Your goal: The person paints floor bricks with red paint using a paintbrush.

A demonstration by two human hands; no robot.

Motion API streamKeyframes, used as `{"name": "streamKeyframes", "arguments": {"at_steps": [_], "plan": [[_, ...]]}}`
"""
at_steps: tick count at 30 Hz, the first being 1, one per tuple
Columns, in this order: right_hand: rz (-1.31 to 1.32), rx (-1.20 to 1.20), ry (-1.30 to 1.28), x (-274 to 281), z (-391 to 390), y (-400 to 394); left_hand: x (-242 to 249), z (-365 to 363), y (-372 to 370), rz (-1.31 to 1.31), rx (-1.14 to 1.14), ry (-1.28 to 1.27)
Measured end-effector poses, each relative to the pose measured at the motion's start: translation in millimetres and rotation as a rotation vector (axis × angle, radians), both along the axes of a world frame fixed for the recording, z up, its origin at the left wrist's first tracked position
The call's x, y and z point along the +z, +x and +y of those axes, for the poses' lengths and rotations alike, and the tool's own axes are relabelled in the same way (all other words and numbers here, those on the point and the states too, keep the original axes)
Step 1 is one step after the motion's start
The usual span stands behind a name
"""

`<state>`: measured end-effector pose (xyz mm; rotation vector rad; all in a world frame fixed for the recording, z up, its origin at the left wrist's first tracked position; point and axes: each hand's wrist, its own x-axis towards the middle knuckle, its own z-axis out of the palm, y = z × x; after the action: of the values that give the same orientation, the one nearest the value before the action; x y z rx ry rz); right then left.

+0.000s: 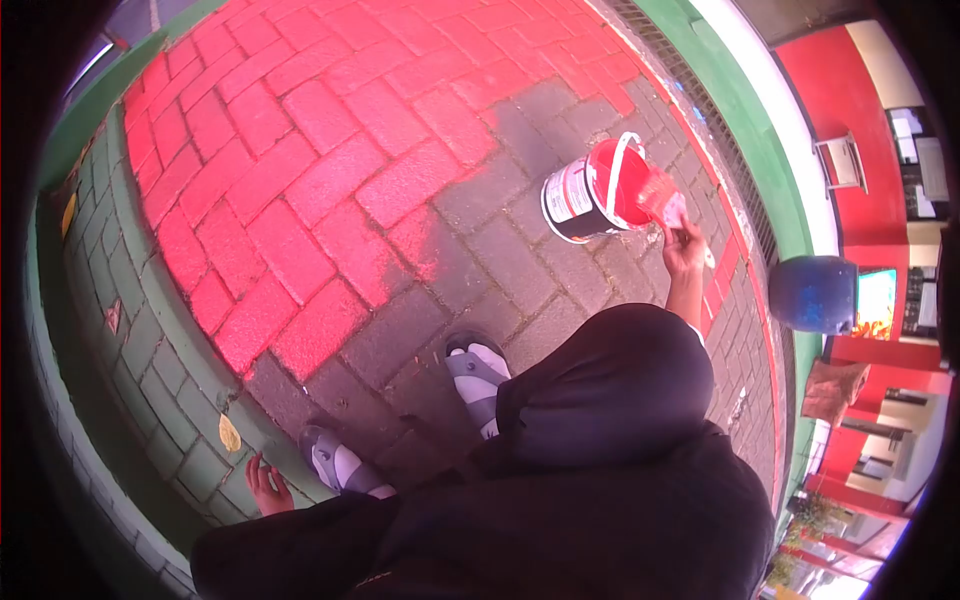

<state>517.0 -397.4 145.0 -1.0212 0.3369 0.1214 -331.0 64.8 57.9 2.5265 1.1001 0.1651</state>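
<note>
My right hand is closed round the handle of a wide paintbrush, its bristles coated red, at the mouth of a paint bucket. The bucket has a white and black label, a red inside and a raised white handle. Down at the lower left, my left hand hangs near the green kerb with its fingers apart and nothing in them. Wet-looking red paint covers the pavers beyond my feet, and bare grey pavers lie between the paint and the bucket.
My sandalled feet stand on grey pavers. A green kerb curves along the left, with a yellow leaf on it. A drain grate runs along the right, near a blue barrel and red-and-cream buildings.
</note>
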Motion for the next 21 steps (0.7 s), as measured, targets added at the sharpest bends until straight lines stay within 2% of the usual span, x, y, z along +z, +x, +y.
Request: {"name": "streamKeyframes", "arguments": {"at_steps": [2, 3, 5, 7, 9, 13, 15, 18, 19, 21], "plan": [[-0.06, 0.082, 0.142, -15.2, -22.0, 6.2, -6.9, 4.3, -9.7, -0.002, -0.004, 0.015], [-0.207, 0.269, 0.227, -15.5, -27.7, 3.5, -3.4, 6.0, -7.9, -0.002, -0.002, -0.001], [-0.175, 0.191, 0.184, 3.6, -15.3, 11.4, 12.6, 1.7, 3.0, 0.018, 0.073, -0.019], [-0.215, 0.297, 0.306, 34.7, 10.8, 19.3, 28.5, 1.3, 11.8, 0.018, 0.068, -0.024], [-0.285, 0.482, 0.335, 72.1, 51.2, 15.1, 22.8, 0.4, 5.5, -0.004, 0.086, -0.038], [-0.483, 0.835, 0.197, 145.1, 161.4, 1.4, 24.9, -19.8, -1.1, -0.027, 0.056, -0.089], [-0.493, 0.993, 0.159, 177.3, 231.0, -14.2, 14.5, -26.6, -22.4, 0.024, -0.201, -0.173], [-0.402, 1.388, 0.199, 187.1, 318.5, -28.3, -11.9, -36.9, -40.3, -0.08, -0.12, -0.053], [-0.291, 1.432, 0.084, 189.2, 345.8, -39.0, -15.8, -40.9, -42.0, -0.12, -0.082, 0.001], [-0.183, 1.676, 0.068, 171.2, 396.8, -55.5, -22.0, -47.2, -40.8, -0.15, -0.034, 0.007]]}}
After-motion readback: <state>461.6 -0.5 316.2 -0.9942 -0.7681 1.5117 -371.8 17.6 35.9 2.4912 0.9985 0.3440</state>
